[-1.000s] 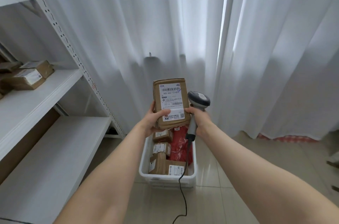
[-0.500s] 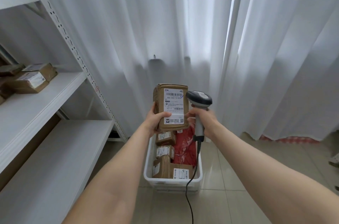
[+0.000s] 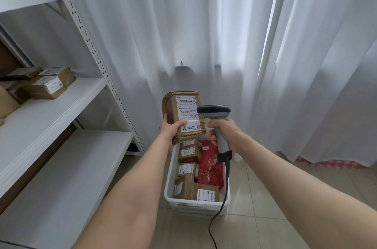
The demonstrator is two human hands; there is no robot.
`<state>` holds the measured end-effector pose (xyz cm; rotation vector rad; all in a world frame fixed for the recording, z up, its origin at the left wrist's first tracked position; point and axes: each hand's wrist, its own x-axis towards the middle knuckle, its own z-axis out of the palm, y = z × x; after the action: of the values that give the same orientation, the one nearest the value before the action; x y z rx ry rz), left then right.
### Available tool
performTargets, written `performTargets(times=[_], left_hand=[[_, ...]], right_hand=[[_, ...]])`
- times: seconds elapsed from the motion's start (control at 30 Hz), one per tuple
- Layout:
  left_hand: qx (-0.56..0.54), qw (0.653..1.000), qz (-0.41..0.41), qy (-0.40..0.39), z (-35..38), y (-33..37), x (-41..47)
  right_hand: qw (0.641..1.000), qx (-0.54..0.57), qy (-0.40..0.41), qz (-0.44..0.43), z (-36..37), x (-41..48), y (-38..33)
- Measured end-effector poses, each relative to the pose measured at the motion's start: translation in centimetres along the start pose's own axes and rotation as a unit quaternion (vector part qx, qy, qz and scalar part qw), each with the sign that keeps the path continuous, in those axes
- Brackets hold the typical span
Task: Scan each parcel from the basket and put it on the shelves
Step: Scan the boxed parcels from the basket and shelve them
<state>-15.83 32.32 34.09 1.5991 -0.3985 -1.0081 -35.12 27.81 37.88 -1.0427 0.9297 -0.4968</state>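
My left hand [image 3: 170, 129] grips a brown cardboard parcel [image 3: 181, 114] by its lower left corner, label facing me, above the basket. My right hand [image 3: 224, 133] holds the grey handheld scanner [image 3: 216, 118] by its handle; the scanner's dark head sits right beside the parcel's label. Below them on the floor stands the white basket [image 3: 169, 187], holding several brown parcels [image 3: 188, 154] and a red bag [image 3: 211, 169]. White shelves [image 3: 47, 114] run along the left.
Several brown parcels [image 3: 47, 83] lie on the middle shelf at the left. The lower shelf board [image 3: 67, 171] is bare. The scanner's black cable [image 3: 219, 212] hangs down past the basket to the tiled floor. White curtains [image 3: 224, 34] hang behind.
The parcel has turned a little to the left and the scanner's head has swung in close to its label. The view has shifted, with basket and hands further right.
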Motion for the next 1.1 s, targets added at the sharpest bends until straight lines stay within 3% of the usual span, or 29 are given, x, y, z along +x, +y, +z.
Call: performTargets(times=[0.4, 1.1], left_hand=[[0.005, 0.998, -0.023, -0.059, -0.6, 0.2, -1.4], [0.001, 1.0, -0.011, -0.027, -2.0, 1.0, -3.4]], right_hand=[[0.998, 0.029, -0.032, -0.047, 0.9, -0.6, -1.2], [0.998, 0.058, -0.02, -0.031, 2.0, -2.4, -2.4]])
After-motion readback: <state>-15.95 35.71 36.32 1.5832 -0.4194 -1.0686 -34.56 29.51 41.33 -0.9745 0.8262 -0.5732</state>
